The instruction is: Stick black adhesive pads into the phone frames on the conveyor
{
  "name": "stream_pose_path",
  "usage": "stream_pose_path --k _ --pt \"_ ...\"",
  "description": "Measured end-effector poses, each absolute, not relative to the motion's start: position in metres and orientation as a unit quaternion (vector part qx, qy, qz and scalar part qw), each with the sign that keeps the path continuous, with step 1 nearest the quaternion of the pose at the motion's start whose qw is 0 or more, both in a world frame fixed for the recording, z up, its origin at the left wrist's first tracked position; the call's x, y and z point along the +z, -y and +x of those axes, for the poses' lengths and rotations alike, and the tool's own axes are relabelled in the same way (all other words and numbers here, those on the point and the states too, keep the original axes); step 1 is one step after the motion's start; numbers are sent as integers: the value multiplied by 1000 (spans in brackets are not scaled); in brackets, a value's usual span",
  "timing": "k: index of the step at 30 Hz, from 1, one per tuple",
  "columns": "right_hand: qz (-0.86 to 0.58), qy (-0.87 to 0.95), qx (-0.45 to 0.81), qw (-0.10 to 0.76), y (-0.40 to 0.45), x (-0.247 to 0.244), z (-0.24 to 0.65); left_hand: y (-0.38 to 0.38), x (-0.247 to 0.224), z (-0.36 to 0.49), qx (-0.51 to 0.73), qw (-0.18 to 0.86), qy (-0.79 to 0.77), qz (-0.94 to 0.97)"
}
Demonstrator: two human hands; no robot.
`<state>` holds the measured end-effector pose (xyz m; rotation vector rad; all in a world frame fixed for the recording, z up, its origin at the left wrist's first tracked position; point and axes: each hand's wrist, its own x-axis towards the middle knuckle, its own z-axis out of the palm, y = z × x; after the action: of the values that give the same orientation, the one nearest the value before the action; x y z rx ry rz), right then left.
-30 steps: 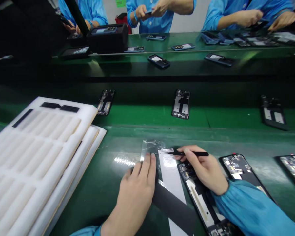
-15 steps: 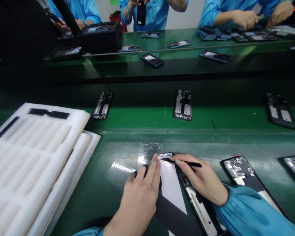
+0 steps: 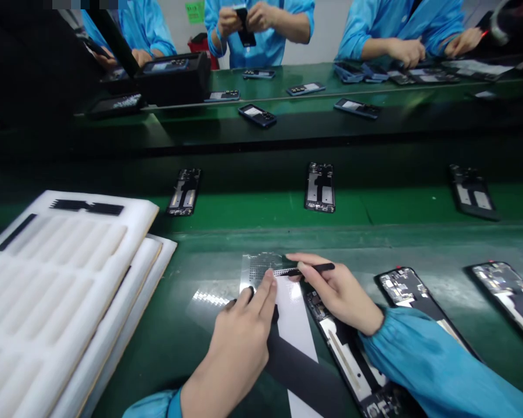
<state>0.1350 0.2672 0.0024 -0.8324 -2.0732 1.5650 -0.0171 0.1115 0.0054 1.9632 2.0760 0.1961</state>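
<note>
My left hand lies palm down, its index and middle fingers stretched forward. Their tips press at the left end of a narrow strip with dark dots. Beneath and beyond them lies a clear sheet with rows of small dark dots. My right hand pinches black tweezers, whose tip meets the dotted strip. A white sheet runs below both hands, crossed by a dark grey band. Beside my right wrist lies an opened phone body. My left thumb is hidden.
Stacked white foam trays stand at the left. Two more opened phones, one nearer and one farther right, lie on the bench. Phone frames rest on the green belt. Co-workers in blue handle phones across it.
The view has shifted slightly. My right hand has moved a little left with the tweezers, closer to my left fingertips. Across the belt, a co-worker's hands have turned the phone they hold.
</note>
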Motion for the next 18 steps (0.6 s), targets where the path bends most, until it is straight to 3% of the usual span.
stream_pose_path --k 6,9,14,18 --pt "-346 689 568 286 -269 1 169 -102 11 -24 240 255 -745 567" --pt "-381 677 567 273 -266 -1 201 -94 18 -23 311 349 -747 473" --pt "-392 710 539 228 -255 -6 215 -89 31 -11 490 639 -578 130" --pt "-378 719 534 232 -255 -7 207 -90 36 0 486 676 -550 69"
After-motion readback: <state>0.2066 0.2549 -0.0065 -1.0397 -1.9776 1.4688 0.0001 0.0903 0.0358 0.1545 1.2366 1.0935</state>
